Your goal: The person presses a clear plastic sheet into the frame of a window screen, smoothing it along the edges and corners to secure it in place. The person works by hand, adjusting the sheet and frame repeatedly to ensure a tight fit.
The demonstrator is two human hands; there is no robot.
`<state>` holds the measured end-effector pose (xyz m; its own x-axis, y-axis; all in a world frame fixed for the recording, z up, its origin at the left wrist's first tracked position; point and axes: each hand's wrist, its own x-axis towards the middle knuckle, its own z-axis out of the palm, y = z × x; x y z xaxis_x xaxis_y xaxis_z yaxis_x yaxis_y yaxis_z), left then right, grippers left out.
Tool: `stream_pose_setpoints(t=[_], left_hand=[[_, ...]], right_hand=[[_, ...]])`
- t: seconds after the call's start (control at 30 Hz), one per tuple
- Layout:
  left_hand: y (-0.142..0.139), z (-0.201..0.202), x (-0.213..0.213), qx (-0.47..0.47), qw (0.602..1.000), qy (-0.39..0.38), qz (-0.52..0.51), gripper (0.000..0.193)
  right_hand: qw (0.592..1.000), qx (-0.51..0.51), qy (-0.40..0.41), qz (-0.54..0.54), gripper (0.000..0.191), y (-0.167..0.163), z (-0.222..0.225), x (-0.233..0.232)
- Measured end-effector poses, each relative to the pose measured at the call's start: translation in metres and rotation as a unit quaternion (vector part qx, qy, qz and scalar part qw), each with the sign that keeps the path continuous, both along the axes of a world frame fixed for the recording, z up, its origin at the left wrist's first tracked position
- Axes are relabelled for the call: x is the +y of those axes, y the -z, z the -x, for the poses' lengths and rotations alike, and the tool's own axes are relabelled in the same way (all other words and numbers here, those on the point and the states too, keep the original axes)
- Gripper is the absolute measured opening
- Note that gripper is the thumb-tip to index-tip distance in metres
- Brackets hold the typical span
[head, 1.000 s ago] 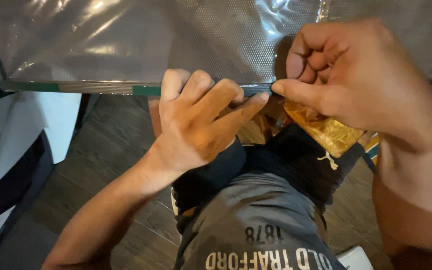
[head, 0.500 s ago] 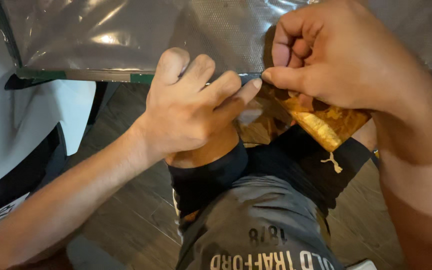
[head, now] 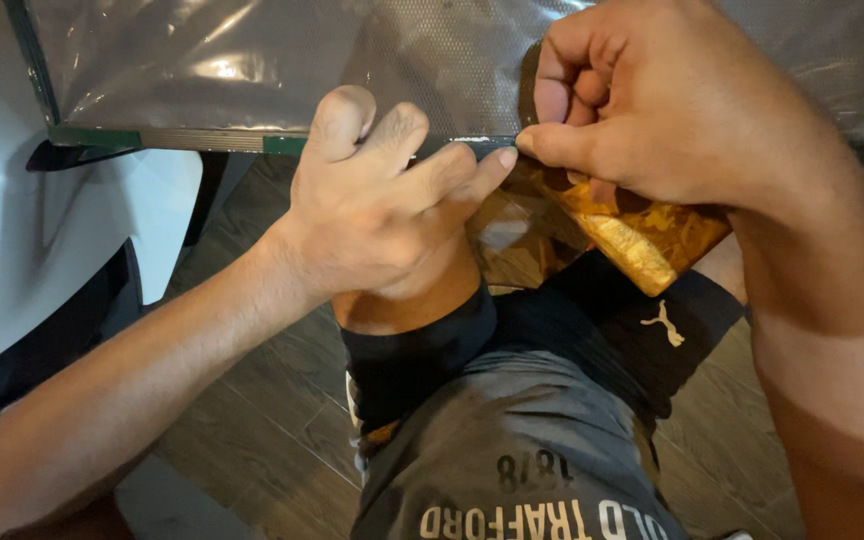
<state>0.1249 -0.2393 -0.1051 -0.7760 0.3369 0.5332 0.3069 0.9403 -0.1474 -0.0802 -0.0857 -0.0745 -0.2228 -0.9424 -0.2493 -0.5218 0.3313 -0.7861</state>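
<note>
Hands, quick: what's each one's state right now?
Left hand: fingers curled, pinching the front edge of the plastic-covered glass panel.
Right hand: closed in a fist, thumb and forefinger pinching the same edge, holding a golden wrapper.

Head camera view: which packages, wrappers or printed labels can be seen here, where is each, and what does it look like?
Clear plastic film: across the top, over a glass tabletop edge; shiny, crinkled, see-through.
Golden wrapper: under the right hand, beside the left hand; crumpled, orange-gold foil.
Printed lettering on grey shorts: bottom centre; pale letters and dark numerals.
Small white logo: on the black undershorts.
</note>
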Motion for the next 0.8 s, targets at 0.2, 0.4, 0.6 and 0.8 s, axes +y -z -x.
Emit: stream_pose_setpoints(t=[0.2,0.4,0.6,0.8], left_hand=[[-0.007,0.001,0.004,-0.031,1.0,-0.002,0.003,0.046],[-0.017,0.004,0.003,-0.034,0.999,0.029,-0.001,0.038],[-0.01,0.004,-0.003,-0.011,0.999,0.032,0.034,0.032],[0.001,0.005,-0.009,0.025,0.999,0.031,0.023,0.036]], right_hand=[[1.0,0.002,-0.014,0.009,0.018,0.003,0.002,0.001],[0.999,0.005,-0.023,0.036,0.016,0.004,0.002,0.001],[0.999,-0.039,-0.007,0.026,0.015,0.002,0.001,0.001],[0.998,-0.056,0.003,0.013,0.016,0.001,0.0,0.001]])
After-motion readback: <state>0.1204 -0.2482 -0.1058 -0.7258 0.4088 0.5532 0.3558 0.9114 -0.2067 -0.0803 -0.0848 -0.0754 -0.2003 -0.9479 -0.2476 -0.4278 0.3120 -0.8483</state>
